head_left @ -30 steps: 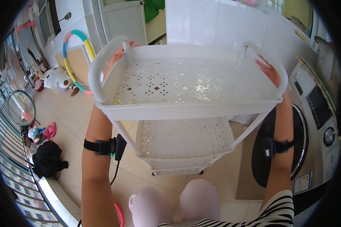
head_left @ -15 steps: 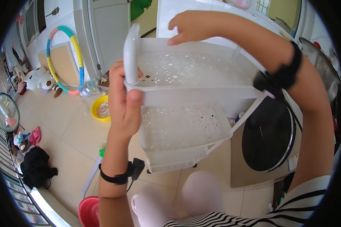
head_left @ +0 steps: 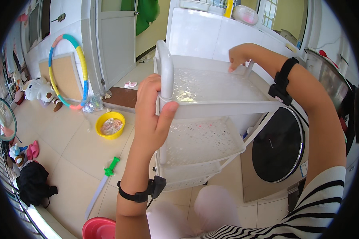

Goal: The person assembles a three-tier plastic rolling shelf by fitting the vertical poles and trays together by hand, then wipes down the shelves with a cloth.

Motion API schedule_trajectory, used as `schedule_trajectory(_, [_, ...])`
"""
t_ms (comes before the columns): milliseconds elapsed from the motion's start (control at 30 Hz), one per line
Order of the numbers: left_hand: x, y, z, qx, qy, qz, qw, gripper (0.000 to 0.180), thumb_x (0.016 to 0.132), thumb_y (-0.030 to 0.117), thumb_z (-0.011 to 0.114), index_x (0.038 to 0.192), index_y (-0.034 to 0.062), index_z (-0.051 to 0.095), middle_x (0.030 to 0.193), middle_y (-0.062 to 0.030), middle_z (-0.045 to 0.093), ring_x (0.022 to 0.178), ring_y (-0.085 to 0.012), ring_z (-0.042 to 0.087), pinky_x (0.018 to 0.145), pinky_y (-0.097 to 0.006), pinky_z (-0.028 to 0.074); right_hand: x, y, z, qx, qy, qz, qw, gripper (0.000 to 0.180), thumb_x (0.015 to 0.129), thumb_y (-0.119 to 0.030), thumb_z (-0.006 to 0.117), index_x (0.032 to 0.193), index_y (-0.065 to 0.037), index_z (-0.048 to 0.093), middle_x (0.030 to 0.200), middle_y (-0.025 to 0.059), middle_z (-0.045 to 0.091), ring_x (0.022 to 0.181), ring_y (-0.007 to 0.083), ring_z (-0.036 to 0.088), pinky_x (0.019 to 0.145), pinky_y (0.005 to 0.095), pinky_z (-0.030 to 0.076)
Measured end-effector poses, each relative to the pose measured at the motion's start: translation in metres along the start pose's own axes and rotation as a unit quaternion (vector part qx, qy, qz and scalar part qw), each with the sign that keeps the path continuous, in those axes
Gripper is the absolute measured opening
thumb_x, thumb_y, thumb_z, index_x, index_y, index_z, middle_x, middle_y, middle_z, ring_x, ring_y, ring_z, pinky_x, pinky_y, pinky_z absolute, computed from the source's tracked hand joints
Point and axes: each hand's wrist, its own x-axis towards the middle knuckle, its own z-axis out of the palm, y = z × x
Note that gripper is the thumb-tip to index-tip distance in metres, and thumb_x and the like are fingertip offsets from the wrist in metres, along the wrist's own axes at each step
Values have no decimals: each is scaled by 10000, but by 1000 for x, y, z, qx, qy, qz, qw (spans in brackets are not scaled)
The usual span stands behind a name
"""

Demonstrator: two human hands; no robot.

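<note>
A white three-tier rolling cart stands in front of me, its shelves perforated with small holes. A rounded white handle rises at the top shelf's left end. My left hand is wrapped round the corner just below that handle, thumb on the near side. At the far right rim of the top shelf, my right hand is bent over the edge, closed on it; some of its fingers are hidden. Wet-looking glints show on the top shelf. Each wrist wears a black strap with a small box.
A round black cooktop lies close to the cart's right side. On the floor at left are a yellow basin, a toy sword and a red basin. A hula hoop leans by the door.
My right hand has come down from above the top shelf to its far right rim. The cart sits lower and further right in view, my left hand still on its corner.
</note>
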Motion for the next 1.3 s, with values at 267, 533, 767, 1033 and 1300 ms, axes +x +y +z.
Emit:
schedule_trajectory(267, [1,-5,4,-10,-6,-12,1000,319,861,285,501,1003,0,476,1059,-142,470,983,-256,449,883,-347,329,-30,36,-42,89,-14,44,995,514,705,-159,686,1184,-99,510,1018,118,604,830,239,613,694,392,516])
schedule_trajectory(533, [-4,4,8,-10,9,-27,1000,486,897,287,434,1257,-26,342,1289,-155,386,1183,-233,364,991,-348,256,-200,21,-6,393,406,-324,759,212,863,-147,528,692,-25,553,882,132,641,814,199,613,728,281,482])
schedule_trajectory(767, [-88,-6,16,89,29,-180,979,502,878,156,429,1310,-47,274,1337,-166,336,1251,-251,311,1037,-363,215,-209,18,172,568,390,-381,616,499,878,-419,477,530,-65,425,591,114,554,528,196,555,487,285,449])
schedule_trajectory(1033, [-162,-10,1,23,-55,-397,916,545,861,189,441,1324,-41,270,1352,-155,327,1280,-237,267,1055,-364,193,-110,-45,375,774,222,-176,566,753,775,-579,534,1251,-25,351,1329,136,363,1208,236,384,970,367,313])
schedule_trajectory(1300, [-130,-20,17,78,-62,-502,859,255,814,131,475,1030,28,564,903,-18,509,836,-91,399,793,-232,317,-53,-78,341,727,326,-188,575,204,828,-83,529,1025,-39,560,1331,129,397,1218,219,368,1006,365,251])
